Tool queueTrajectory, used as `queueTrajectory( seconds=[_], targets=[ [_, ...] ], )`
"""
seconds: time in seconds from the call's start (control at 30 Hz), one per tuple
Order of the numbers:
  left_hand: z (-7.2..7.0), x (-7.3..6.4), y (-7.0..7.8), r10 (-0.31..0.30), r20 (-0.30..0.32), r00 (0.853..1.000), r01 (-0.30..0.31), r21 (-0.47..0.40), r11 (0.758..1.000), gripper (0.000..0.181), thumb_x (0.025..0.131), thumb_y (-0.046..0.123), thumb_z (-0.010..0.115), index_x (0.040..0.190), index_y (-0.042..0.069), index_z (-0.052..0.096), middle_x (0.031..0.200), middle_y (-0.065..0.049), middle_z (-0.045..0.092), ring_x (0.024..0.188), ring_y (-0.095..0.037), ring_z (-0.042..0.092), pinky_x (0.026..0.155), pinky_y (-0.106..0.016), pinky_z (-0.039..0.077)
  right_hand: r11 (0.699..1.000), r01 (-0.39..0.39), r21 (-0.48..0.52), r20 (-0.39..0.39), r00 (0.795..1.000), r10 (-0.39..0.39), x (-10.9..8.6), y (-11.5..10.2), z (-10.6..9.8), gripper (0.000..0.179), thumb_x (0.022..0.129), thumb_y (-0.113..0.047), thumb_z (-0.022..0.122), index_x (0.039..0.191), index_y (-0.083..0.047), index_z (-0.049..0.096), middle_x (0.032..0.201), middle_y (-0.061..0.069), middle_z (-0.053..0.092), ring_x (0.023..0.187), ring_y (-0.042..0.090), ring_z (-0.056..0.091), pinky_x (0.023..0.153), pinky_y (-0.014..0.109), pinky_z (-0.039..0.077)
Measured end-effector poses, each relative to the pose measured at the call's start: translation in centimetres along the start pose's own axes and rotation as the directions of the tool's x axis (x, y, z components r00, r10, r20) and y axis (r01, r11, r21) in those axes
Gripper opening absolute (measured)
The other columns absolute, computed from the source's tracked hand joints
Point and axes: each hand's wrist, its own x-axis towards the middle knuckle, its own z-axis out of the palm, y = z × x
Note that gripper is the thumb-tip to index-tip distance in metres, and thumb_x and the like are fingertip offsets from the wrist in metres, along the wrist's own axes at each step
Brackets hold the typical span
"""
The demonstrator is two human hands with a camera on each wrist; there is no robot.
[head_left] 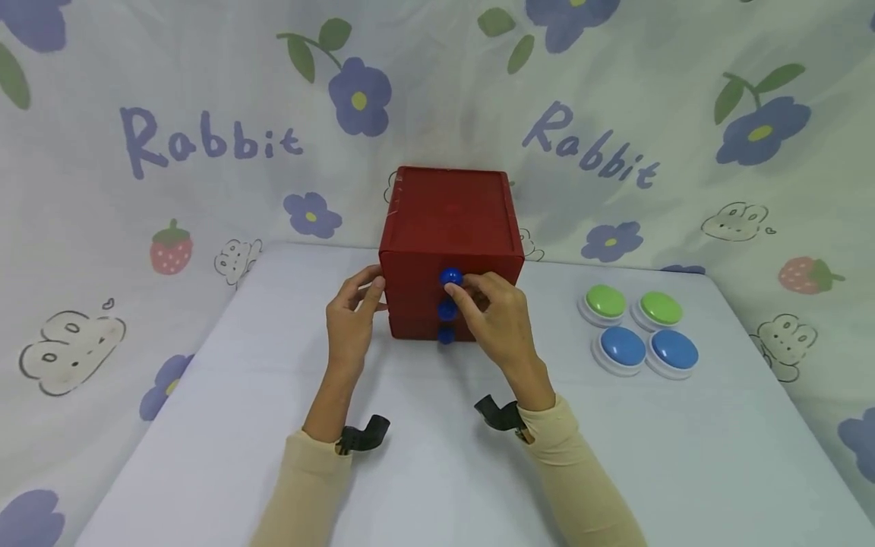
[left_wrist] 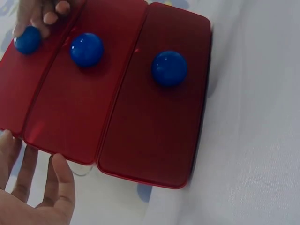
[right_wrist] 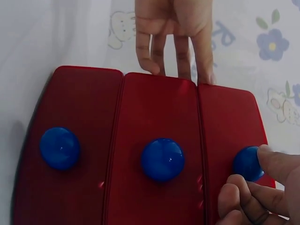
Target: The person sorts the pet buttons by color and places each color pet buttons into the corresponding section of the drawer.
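A red three-drawer box (head_left: 451, 213) stands on the table, its drawer fronts flush and each bearing a round blue knob. My right hand (head_left: 504, 319) pinches the top knob (head_left: 451, 275) between thumb and fingers. Below it, the middle knob (head_left: 447, 309) and the bottom knob (head_left: 446, 335) are untouched. At the box's left side is my left hand (head_left: 350, 327), its fingertips right at the side wall. The left wrist view shows those fingers (left_wrist: 63, 176) extended along the edges of the upper drawers.
To the right of the box sit two green push buttons (head_left: 605, 301) and two blue push buttons (head_left: 623, 346) on white bases. Behind the white table (head_left: 410, 471) hangs a curtain (head_left: 437, 91) printed with flowers, rabbits and lettering.
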Motion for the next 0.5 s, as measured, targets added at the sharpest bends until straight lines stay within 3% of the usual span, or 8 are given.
queueTrajectory(
  seconds=[0.17, 0.37, 0.5],
  targets=[
    [0.3, -0.6, 1.9, -0.006, 0.015, 1.000, 0.005, 0.009, 1.000, 0.034, 0.100, 0.018, 0.064, 0.132, 0.007, 0.065, 0.125, -0.007, 0.062, 0.107, -0.031, 0.059, 0.084, -0.038, 0.058, 0.994, -0.106, -0.015, 0.075, 0.991, 0.107, -0.5, 0.4, -0.5, 0.021, 0.090, -0.024, 0.078, 0.089, -0.004, 0.076, 0.080, 0.002, 0.068, 0.070, 0.013, 0.061, 0.062, 0.028, 0.055],
    [0.1, -0.7, 2.0, -0.008, 0.006, 1.000, 0.008, 0.014, 1.000, 0.034, 0.100, 0.019, 0.064, 0.132, 0.006, 0.065, 0.125, -0.007, 0.062, 0.104, -0.021, 0.060, 0.082, -0.036, 0.058, 0.958, -0.271, -0.091, 0.247, 0.926, 0.286, -1.7, 1.1, 0.3, 0.026, 0.090, -0.033, 0.076, 0.089, -0.007, 0.078, 0.081, -0.001, 0.071, 0.074, 0.012, 0.064, 0.062, 0.027, 0.055],
    [0.2, -0.7, 2.0, -0.006, 0.016, 1.000, 0.006, 0.010, 1.000, 0.035, 0.100, 0.019, 0.064, 0.133, 0.006, 0.064, 0.126, -0.007, 0.062, 0.107, -0.028, 0.059, 0.083, -0.037, 0.058, 0.952, -0.299, -0.072, 0.242, 0.920, 0.307, -2.3, 1.4, 1.3, 0.026, 0.091, -0.032, 0.075, 0.088, -0.006, 0.077, 0.079, 0.000, 0.071, 0.074, 0.013, 0.066, 0.061, 0.027, 0.055]
  ],
)
